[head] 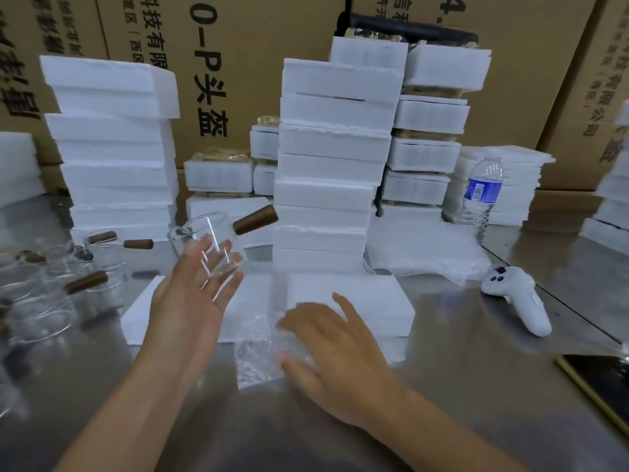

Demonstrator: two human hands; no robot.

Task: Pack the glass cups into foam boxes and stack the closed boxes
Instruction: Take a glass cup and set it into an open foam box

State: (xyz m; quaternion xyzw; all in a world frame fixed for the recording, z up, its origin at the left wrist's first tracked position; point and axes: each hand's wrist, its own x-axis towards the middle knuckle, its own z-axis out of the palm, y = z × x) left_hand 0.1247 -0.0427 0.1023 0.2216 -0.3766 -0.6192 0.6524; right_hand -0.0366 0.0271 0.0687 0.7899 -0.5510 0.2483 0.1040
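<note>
One glass cup point(212, 245) with a wooden handle is held raised in the left hand point(194, 301), fingers nearly straight behind the glass, thumb hidden. The right hand point(340, 349) lies flat, fingers spread, on a bubble wrap sheet point(258, 352) on the worktop point(476, 369). Just beyond both hands lies a foam box point(357, 298); other cups point(102, 253) stand left of the left hand.

Left hand point(190, 301) grip on the glass cup point(211, 247) unclear: cup is motion-blurred, fingers show only through the glass, thumb hidden. Other cups point(51, 277) on the left are a smear, count unreadable, some cut by the frame edge. Right hand point(326, 349) and bubble wrap point(258, 362) cover part of the foam box point(374, 291); can't tell if it's open or lidded. Phone point(599, 379) clipped by the right edge. Bottle point(481, 195) label too small to read. Rear foam stacks point(429, 155) half hidden behind the front stack point(333, 165).
</note>
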